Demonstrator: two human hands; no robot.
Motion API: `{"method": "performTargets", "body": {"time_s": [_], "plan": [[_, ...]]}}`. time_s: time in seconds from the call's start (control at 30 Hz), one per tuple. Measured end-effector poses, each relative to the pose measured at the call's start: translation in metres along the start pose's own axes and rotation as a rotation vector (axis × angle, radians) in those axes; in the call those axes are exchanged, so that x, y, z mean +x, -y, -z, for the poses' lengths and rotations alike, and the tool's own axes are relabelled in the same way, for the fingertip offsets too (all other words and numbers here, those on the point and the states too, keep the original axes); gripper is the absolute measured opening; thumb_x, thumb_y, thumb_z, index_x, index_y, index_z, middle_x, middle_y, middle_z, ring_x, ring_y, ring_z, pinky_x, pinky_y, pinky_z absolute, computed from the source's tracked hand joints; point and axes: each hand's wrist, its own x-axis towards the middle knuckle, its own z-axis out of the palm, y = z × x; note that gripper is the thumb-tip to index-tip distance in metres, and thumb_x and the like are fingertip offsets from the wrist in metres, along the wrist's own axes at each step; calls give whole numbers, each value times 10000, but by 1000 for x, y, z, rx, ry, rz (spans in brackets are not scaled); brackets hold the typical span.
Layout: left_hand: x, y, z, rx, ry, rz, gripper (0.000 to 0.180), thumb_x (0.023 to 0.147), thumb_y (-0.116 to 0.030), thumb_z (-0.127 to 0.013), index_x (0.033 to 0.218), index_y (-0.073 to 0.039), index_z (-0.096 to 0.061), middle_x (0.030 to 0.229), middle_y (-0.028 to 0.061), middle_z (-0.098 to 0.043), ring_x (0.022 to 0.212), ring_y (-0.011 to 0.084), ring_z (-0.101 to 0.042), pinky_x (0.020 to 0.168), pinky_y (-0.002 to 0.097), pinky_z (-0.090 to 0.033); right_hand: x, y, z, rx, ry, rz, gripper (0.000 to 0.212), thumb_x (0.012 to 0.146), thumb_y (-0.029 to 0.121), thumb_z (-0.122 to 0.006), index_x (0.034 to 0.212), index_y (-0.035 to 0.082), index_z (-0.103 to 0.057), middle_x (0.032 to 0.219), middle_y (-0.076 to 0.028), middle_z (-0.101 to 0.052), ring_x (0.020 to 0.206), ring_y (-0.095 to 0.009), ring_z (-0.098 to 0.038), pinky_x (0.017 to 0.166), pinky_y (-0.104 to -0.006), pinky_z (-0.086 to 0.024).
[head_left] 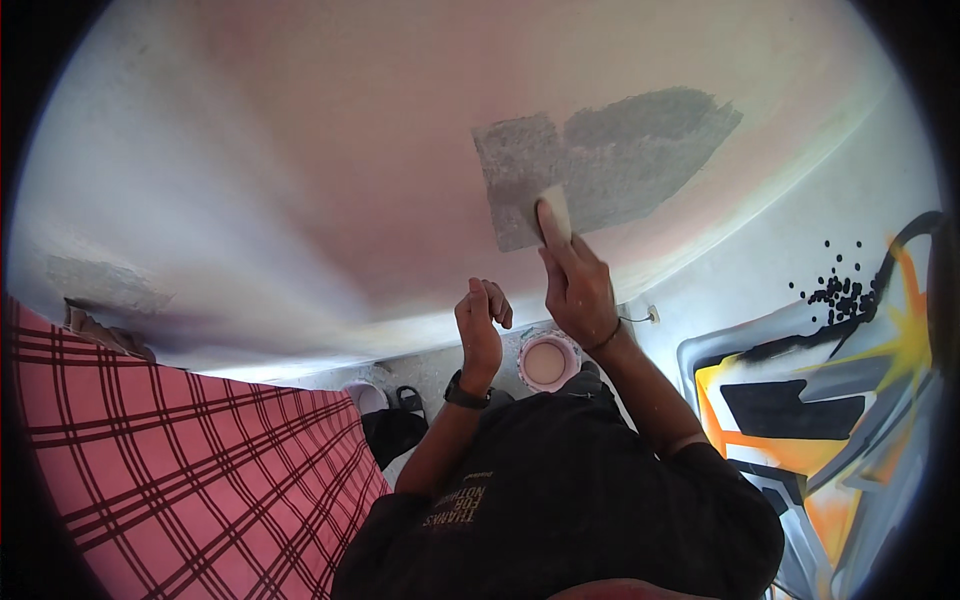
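My right hand reaches up to the wall and grips a pale, flat-faced tool, whose exact kind I cannot make out. Its face lies against the lower part of a rough grey patch on the pinkish wall. The fingers cover much of the tool. My left hand, with a dark watch on the wrist, is held up near the wall, lower and to the left. Its fingers are loosely bent and apart, and nothing shows in them.
A pinkish bucket with pale contents stands on the floor below my hands. Farther left are another bucket and a dark sandal. Pink checked cloth hangs at left; a painted wall stands at right, near a cable outlet.
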Motion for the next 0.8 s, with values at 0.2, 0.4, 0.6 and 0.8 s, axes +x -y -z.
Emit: {"method": "performTargets", "body": {"time_s": [0.2, 0.4, 0.6, 0.8], "plan": [[-14, 10, 23, 59, -105, 47, 535, 1089, -431, -334, 674, -98, -392, 614, -6, -357, 519, 109, -339, 494, 273, -315, 39, 20, -17, 137, -243, 61, 540, 918, -49, -561, 1446, 25, -480, 877, -208, -644, 674, -329, -619, 647, -337, -515], [-19, 15, 48, 77, -243, 85, 564, 1085, -442, -335, 653, -89, -419, 594, 3, -387, 512, 115, -370, 491, 278, -319, 67, 27, -34, -29, -279, 176, 516, 923, -53, -555, 1433, -18, -482, 907, -202, -692, 664, -238, -642, 632, -301, -515], [-11, 5, 68, 91, -257, 46, 567, 1082, -467, -317, 674, -87, -424, 603, 8, -378, 531, 119, -370, 493, 281, -326, 72, 46, -41, 8, -313, 121, 499, 927, -51, -562, 1422, -13, -503, 899, -201, -699, 601, -183, -619, 596, -285, -502], [28, -45, 63, 338, -413, -593, 493, 1077, -348, -341, 697, -53, -449, 631, 50, -423, 583, 158, -438, 567, 315, -350, 74, 52, -56, 17, -422, 169, 489, 939, -29, -558, 1423, -33, -493, 887, -202, -699, 604, -186, -618, 591, -277, -499]]}}
